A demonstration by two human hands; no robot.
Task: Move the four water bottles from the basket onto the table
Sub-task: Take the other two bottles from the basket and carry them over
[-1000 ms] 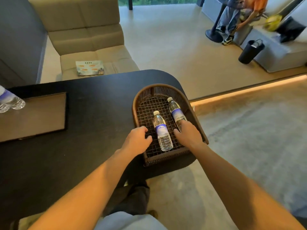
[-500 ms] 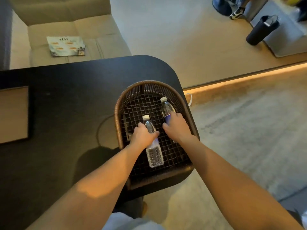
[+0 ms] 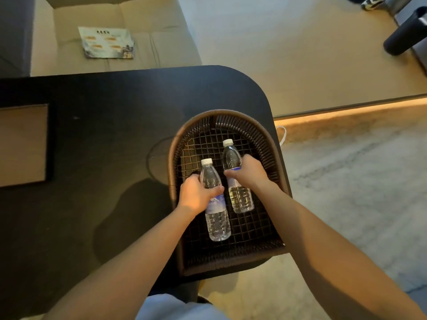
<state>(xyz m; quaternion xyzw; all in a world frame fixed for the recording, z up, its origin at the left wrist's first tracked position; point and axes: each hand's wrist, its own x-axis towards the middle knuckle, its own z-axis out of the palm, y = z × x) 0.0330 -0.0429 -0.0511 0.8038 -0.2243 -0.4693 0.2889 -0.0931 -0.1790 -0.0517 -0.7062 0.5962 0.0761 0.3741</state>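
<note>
Basket: we are seeing a dark brown woven wicker basket (image 3: 175,144) with a rounded far end and an open-grid floor, sitting at the right end of the table.
Table: a matte black table with a rounded corner (image 3: 111,125) is carrying the basket.
Left bottle: a clear plastic water bottle with a white cap and blue label (image 3: 216,202) is lying over the basket floor, its long axis running near to far, cap pointing away from us and tilting slightly left.
Right bottle: a second clear plastic water bottle with a white cap (image 3: 238,179) is lying just beside the first, parallel to it, cap pointing away, set farther into the basket.
Left hand: our left hand (image 3: 196,195) is wrapping fingers and thumb around the left bottle's middle, above the label.
Right hand: our right hand (image 3: 250,173) is clasping the right bottle at its label, fingers curling round it.
Contact: we cannot tell whether either bottle is touching the grid or already raised.
Beyond: a beige cushioned sofa (image 3: 161,42) is standing past the table, with a printed leaflet (image 3: 107,42) lying flat on its seat.
</note>
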